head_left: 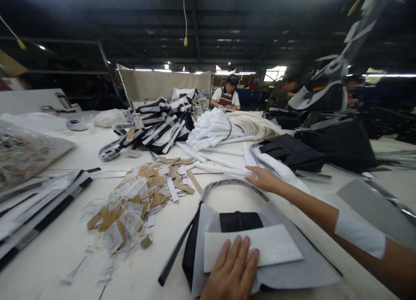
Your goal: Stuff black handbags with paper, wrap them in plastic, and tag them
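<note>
A black handbag [190, 254] lies before me, with translucent grey-white wrapping sheet [292, 276] over its front and a plastic-wrapped handle [234, 184] arching at the back. On top of it rests a white foam sheet [276, 243]. My left hand [232, 269] lies flat on that sheet, fingers stretched out. Beyond the handle, my right hand [264, 179] reaches in from the right, its fingers closed on the end of a white foam strip [224, 167]. A bundle of similar foam strips [214, 128] lies farther back.
Brown and white tags [130, 204] are heaped left of the bag. Wrapped black straps [45, 209] lie at far left, near a plastic bag of tags [26, 154]. Wrapped black pieces [162, 122] are piled behind. More black bags [289, 150] stand right. A person [226, 94] sits across the table.
</note>
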